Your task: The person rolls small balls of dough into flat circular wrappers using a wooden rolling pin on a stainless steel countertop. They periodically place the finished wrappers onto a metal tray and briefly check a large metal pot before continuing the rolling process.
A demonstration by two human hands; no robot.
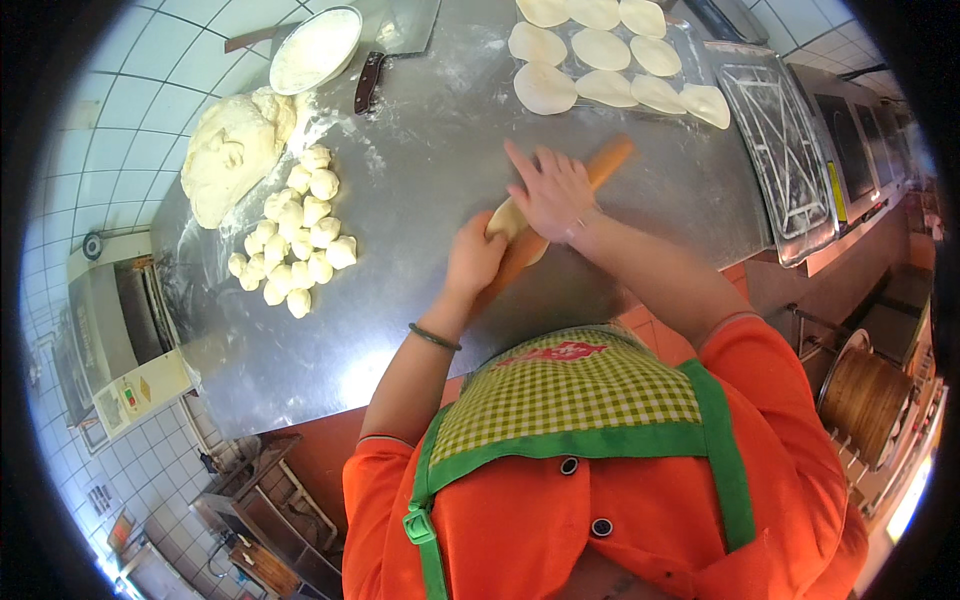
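Observation:
A wooden rolling pin (612,159) lies slantwise over a flattened dough round (507,220) on the steel worktop. My right hand (556,193) is on top of the pin, its index finger and thumb stretched out and the other fingers over the wood. With thumb and fingers, my left hand (478,253) holds the near left edge of the dough round. The pin's lower end passes beside and partly behind the left hand. Part of the dough is hidden by the pin and the right hand.
Several small dough pieces (291,217) sit left on the worktop (427,202), beside a large dough mass (232,154). Behind are a bowl of flour (316,49) and a cleaver's handle (369,82). Rolled rounds (601,49) lie far right, near a metal tray (787,150).

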